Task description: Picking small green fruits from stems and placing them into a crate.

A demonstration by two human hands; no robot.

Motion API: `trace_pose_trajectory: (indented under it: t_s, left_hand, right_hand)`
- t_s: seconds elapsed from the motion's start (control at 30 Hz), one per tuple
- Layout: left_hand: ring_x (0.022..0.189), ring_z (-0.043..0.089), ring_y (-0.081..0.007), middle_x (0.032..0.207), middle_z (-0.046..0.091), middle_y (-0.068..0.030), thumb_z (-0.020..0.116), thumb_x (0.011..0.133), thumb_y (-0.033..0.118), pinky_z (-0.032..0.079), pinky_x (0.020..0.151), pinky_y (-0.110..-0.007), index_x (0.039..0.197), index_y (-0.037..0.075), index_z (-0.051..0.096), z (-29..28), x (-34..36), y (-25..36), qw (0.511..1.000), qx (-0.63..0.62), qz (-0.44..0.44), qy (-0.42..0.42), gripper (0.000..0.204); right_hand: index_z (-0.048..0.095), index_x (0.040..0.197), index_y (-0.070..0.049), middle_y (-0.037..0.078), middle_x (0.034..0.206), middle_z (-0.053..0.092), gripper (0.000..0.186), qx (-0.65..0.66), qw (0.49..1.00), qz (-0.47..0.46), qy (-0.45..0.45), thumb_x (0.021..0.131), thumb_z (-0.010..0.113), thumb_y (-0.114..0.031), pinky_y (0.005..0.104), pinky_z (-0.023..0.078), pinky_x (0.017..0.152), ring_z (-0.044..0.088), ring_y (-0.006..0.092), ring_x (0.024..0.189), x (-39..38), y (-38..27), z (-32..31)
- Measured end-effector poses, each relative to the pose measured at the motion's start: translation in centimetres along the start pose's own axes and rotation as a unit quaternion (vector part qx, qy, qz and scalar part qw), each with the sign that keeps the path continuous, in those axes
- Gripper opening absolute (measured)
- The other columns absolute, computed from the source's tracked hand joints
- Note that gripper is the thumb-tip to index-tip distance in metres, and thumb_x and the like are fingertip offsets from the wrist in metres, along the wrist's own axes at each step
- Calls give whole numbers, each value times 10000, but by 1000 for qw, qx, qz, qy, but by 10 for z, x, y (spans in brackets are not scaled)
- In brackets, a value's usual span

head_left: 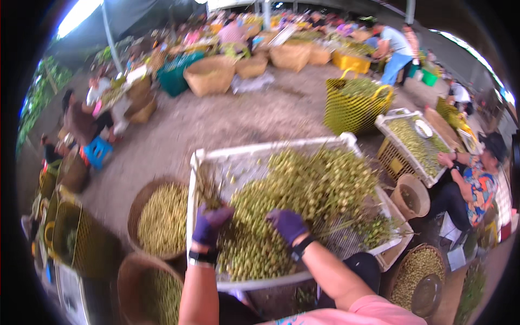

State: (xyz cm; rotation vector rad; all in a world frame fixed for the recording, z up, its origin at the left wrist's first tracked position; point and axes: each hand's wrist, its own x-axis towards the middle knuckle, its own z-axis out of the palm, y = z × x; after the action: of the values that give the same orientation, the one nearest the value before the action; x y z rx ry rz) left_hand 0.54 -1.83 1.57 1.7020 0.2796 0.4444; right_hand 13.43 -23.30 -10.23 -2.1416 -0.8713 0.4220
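Note:
A white tray (190,214) with raised edges stands in front of me, heaped with small round green-yellow fruits (260,238), many still on thin stalks. My left hand (213,223), in a purple glove, is closed at the tray's left side around a bunch of thin stalks (206,187) that rises above the fingers. Over the middle of the heap is my right hand (288,225), gloved in purple too, its fingers curled together at the fruits. What it pinches, if anything, is too small to make out. Both wrists wear dark bands.
Left of the tray stand a basket of loose fruits (162,219) and a brown basket (135,281). A round basket (420,271) is at lower right. Beyond the tray is a yellow-black woven basket (352,108). A person (471,179) sits at another tray (414,142) on the right.

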Motion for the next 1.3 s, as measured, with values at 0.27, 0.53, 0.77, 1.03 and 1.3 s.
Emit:
trace_pose_trajectory:
  t_s: [0.27,0.53,0.77,1.03,1.3]
  left_hand:
    - [594,552,-123,718,603,-37,617,782,115,472,535,-285,944,3,588,-18,-9,13,980,-177,-80,-42,199]
    - [840,649,-138,919,687,-56,682,798,114,508,718,-259,957,15,663,3,-3,-7,984,-76,15,-162,189]
    - [715,616,-122,815,670,-30,705,762,61,492,667,-275,904,18,668,26,-4,10,988,-49,-43,-142,153]
    - [623,567,-97,722,621,-7,698,764,70,457,571,-251,820,43,650,29,-8,21,995,-13,-13,-94,79]
    - [611,556,-90,683,617,-18,752,741,107,459,543,-258,817,37,645,13,-2,-23,993,64,93,-19,148]
  right_hand:
    - [559,1249,-81,213,1238,564,553,-131,981,-54,136,774,713,-319,409,473,936,575,362,1103,-5,-54,-32]
    - [394,1385,-48,195,1415,417,878,109,961,-237,88,683,833,-340,396,312,1107,371,317,1337,0,-72,-28]
    - [669,1055,-58,112,924,693,274,255,958,-129,-36,804,701,-164,357,526,741,670,217,832,-9,-75,-23]
    - [697,907,-82,139,824,667,171,-20,981,-190,32,808,677,-220,371,507,630,655,286,716,-5,-69,-42]
    - [691,951,-72,166,879,675,206,32,998,-46,20,829,672,-236,361,512,662,676,297,788,-7,-59,-22]
